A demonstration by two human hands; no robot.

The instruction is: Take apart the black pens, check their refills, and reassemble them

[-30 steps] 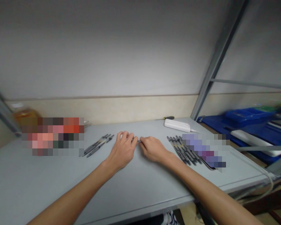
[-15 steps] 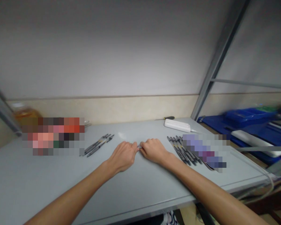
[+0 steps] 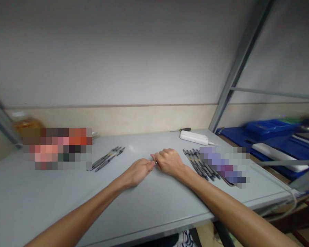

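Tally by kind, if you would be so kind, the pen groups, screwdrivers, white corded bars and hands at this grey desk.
Pen groups: 2 (left group, right group)
Screwdriver: 1
White corded bar: 1
Hands: 2 (left hand, right hand)
Total: 6

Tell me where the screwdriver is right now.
In the head view, the screwdriver lies right of centre at the back of the grey desk, just behind the white power strip.

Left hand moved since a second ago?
Yes. The left hand sits lower in view, nearer the desk's front edge, judged against the screwdriver.
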